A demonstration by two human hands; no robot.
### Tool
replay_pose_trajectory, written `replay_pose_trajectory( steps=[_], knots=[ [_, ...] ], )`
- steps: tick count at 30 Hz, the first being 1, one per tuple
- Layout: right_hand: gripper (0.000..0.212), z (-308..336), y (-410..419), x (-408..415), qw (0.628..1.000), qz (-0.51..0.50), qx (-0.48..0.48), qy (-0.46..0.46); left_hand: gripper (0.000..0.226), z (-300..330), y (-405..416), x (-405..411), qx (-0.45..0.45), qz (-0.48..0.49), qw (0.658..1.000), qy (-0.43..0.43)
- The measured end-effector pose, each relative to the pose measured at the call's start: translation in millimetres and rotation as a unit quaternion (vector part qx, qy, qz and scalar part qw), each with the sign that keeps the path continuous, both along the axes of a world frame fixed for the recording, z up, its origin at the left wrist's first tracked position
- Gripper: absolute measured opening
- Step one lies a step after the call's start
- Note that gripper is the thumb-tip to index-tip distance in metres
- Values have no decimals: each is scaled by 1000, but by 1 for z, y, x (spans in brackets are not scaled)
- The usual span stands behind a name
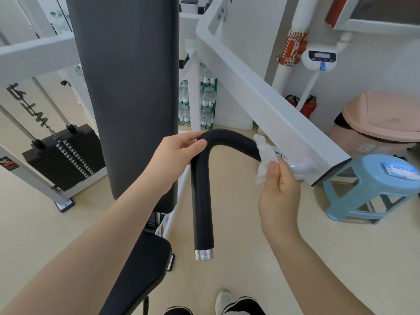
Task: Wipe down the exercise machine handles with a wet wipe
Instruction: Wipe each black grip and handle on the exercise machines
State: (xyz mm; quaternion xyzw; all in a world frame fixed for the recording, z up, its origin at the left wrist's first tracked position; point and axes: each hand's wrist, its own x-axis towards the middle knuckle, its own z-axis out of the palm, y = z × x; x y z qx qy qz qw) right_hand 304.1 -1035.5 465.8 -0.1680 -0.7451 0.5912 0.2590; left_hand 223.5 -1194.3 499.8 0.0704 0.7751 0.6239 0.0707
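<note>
Gym floor, pale vinyl: your left hand (175, 153) grasps the handle (201, 189) at its bend; your right hand (278, 185) pinches the wipe (264, 155) against its far right end. Wrap it round, then drag toward the cap.

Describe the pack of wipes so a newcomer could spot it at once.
Follow the white machine arm down to its dark end cap; just beyond stands a light blue plastic stool. The wipes pack lies flat on its seat, the only white, blue and red packet there.

Matt black foam handle (201, 189), shiny metal end cap (204, 254).
</note>
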Motion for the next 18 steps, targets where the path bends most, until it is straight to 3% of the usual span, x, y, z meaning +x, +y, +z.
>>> replay_pose_trajectory(
  steps=[2, 3, 5, 7, 11, 14, 15, 16, 18],
  knots=[
    [32, 1, -5, 2, 977, 8, -210, -26, 23, -2, 0, 0, -2, 0, 1000, 1],
    [31, -5, -7, 2, 945, 25, -323, -51, 24, -2, 0, 0, -2, 0, 1000, 1],
    [28, -18, -9, -2, 842, 30, -527, -108, 25, -3, -1, -1, -5, -6, 1000, 2],
    [27, -26, 1, -13, 752, -7, -654, -88, 26, -4, -2, -3, -25, -12, 1000, 8],
    [23, -20, 13, -37, 678, 38, -730, 74, 28, -9, -4, -5, -44, -23, 999, 16],
    [26, -20, -10, -39, 709, 103, -697, 26, 27, -10, -4, -4, -24, -23, 999, 8],
    [28, -20, -15, -40, 703, 116, -701, 25, 26, -10, -4, -4, -14, -22, 1000, 4],
    [32, -20, -14, -42, 687, 117, -716, 40, 25, -10, -4, -4, -7, -20, 1000, 1],
    [63, -22, 0, -42, 645, 116, -748, 104, 23, -10, -5, -3, -6, -20, 1000, 6]
  ],
)
